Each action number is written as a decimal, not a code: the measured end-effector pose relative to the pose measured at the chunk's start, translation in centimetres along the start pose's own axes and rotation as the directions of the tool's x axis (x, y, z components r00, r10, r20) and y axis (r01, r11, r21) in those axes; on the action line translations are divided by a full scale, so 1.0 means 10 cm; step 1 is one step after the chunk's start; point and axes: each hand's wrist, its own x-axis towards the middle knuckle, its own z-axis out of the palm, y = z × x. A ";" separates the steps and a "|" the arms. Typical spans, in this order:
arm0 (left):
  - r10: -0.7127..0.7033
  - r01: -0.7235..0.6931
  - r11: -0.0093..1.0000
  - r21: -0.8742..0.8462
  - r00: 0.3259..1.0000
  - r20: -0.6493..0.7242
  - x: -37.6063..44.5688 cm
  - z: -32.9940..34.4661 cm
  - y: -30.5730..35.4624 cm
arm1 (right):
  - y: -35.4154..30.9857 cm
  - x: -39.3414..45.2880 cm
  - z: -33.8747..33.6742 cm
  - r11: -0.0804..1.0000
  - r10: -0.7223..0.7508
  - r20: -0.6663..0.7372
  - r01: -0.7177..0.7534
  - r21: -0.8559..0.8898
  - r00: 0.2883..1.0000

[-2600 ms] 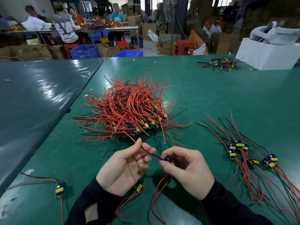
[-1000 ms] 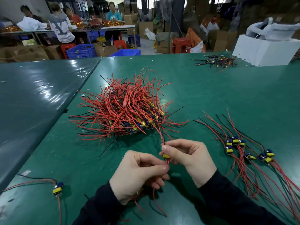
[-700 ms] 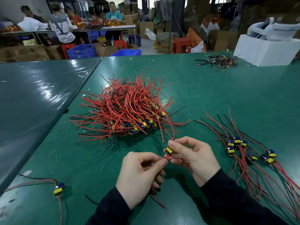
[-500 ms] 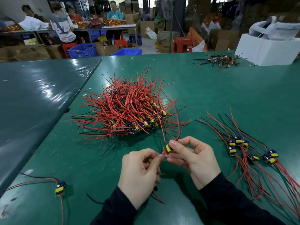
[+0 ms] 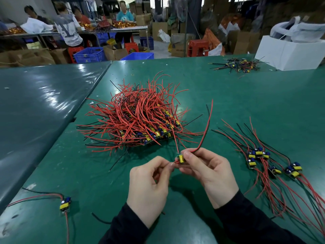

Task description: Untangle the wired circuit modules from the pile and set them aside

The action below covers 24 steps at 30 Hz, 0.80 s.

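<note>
A big tangled pile [image 5: 139, 118] of red and black wires with small yellow and blue circuit modules lies at the middle of the green table [image 5: 246, 106]. In front of it my right hand [image 5: 209, 175] pinches one yellow module [image 5: 180, 158]; its long red and black wires [image 5: 207, 124] curve up and away, free of the pile. My left hand [image 5: 149, 187] pinches the short red wire at the module's near end. To the right lies a row of several separated modules [image 5: 274, 164] with their wires laid out.
A single module [image 5: 65, 203] with wires lies at the near left. A small heap of wired parts [image 5: 237, 65] and a white box [image 5: 290, 53] sit at the far right. A dark second table [image 5: 35, 110] adjoins on the left. People work at benches beyond.
The module's long wires have come out of the pile and now stand free above my right hand. Both hands stayed in front of the pile, and my left hand moved up to the module.
</note>
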 end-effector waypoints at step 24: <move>-0.281 0.404 0.780 -0.477 0.909 0.309 0.10 -0.10 -0.03 | -0.04 0.07 -0.07 0.996 -0.005 0.021 0.007 -0.090 1.000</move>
